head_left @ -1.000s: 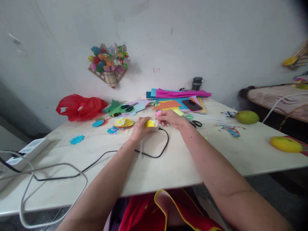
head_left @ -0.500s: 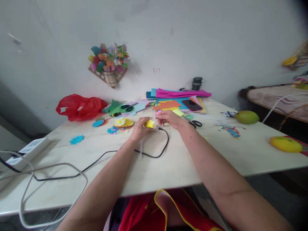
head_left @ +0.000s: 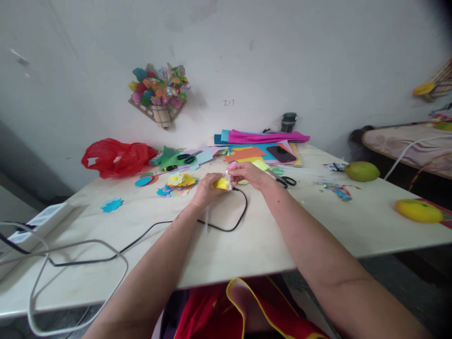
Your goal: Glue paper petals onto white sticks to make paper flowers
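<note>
My left hand [head_left: 206,189] is wrapped round a small yellow hot glue gun [head_left: 221,183] with clear plastic about it. A black cord [head_left: 243,214] runs from it, and a translucent glue stick [head_left: 207,220] hangs below the hand. Close on its right, my right hand [head_left: 247,174] pinches a small pink piece [head_left: 232,165], perhaps paper; a tiny white bit shows at the fingertips. Left of the hands lies a pile of paper flower cutouts [head_left: 181,180]. Black-handled scissors [head_left: 287,181] rest just beyond my right wrist.
Coloured sheets [head_left: 245,154] and a phone [head_left: 281,154] lie at the back. A second pair of scissors [head_left: 189,157] is on the green paper. A red plastic bag [head_left: 116,157], a power strip [head_left: 42,221] and a looping white cable [head_left: 127,263] occupy the left; mangoes [head_left: 362,171] sit right.
My right hand and the pink piece have shifted very slightly at the glue gun's tip. Both grips stay the same.
</note>
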A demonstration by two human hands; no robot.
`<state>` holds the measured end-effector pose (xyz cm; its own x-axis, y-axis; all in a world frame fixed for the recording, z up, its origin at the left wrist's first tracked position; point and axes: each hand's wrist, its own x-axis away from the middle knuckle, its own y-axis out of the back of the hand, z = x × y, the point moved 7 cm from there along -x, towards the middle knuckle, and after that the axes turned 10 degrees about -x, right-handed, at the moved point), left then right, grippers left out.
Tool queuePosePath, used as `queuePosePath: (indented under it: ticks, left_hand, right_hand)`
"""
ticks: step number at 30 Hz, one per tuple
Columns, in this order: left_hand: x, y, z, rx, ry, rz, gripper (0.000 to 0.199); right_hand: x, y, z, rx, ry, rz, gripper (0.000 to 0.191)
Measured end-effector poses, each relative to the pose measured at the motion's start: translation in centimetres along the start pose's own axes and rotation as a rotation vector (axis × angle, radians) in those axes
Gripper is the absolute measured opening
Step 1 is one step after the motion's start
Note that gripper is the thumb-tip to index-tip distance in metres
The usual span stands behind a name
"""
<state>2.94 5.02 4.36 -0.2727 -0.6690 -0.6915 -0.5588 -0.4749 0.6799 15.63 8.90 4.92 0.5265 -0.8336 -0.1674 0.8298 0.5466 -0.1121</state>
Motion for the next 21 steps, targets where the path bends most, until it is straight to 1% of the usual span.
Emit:
queuePosePath:
  ticks: [4, 10, 17, 21]
  left_hand:
    - [-0.02, 0.05, -0.02, -0.023, 0.002, -0.002, 0.036]
    - [-0.04, 0.10, 0.09, -0.028, 0.009, 0.001, 0.036]
    - [0.28, -0.19, 0.89, 0.084, 0.110, 0.014, 0.043]
    - [0.41, -0.34, 0.81, 0.139, 0.104, 0.015, 0.046]
  right_hand:
    - [-0.05, 0.08, -0.10, -0.009, -0.006, -0.011, 0.009]
    - [0.05, 0.20, -0.08, 0.023, -0.019, -0.030, 0.009]
    - [-0.06, -0.01, -0.41, 0.063, -0.041, 0.051, 0.018]
    - [0.06, -0.65, -0.06, 0.070, -0.013, 0.083, 0.017]
